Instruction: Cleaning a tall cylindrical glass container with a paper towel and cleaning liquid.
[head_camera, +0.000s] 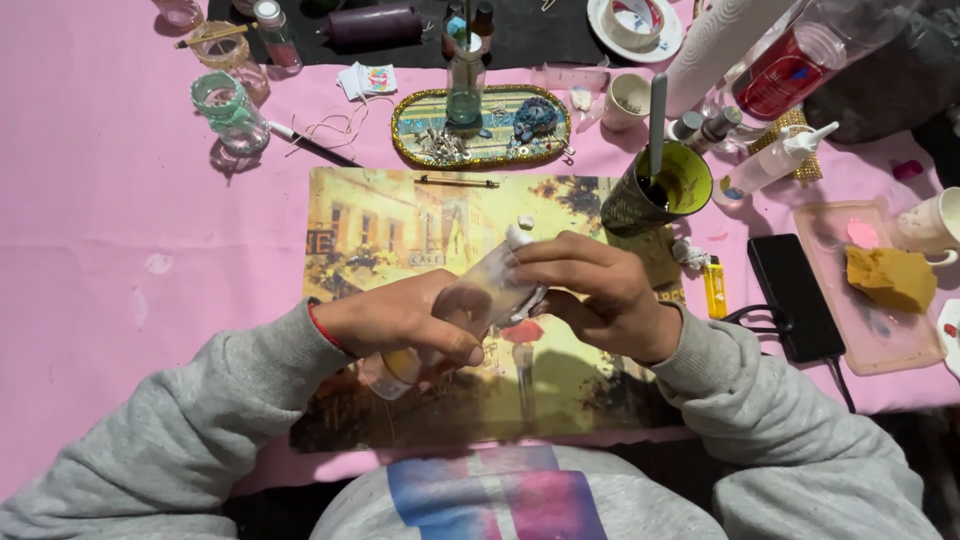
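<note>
My left hand (410, 322) grips the lower part of a clear glass bottle (478, 298) that lies tilted over a printed picture mat (380, 225). My right hand (590, 290) is closed around the bottle's upper end, near its white-smeared neck (520, 236). White paste or paper clings to the glass under my right fingers. Both arms wear grey sleeves.
A green-lined cup with a brush handle (660, 185) stands just beyond my right hand. An oval tray (480, 125) with a small bottle and trinkets sits behind the mat. Decorated jars (232, 112) stand at the left. A black phone (795, 295), yellow lighter (715, 287) and pink tray with sponge (880, 285) lie to the right.
</note>
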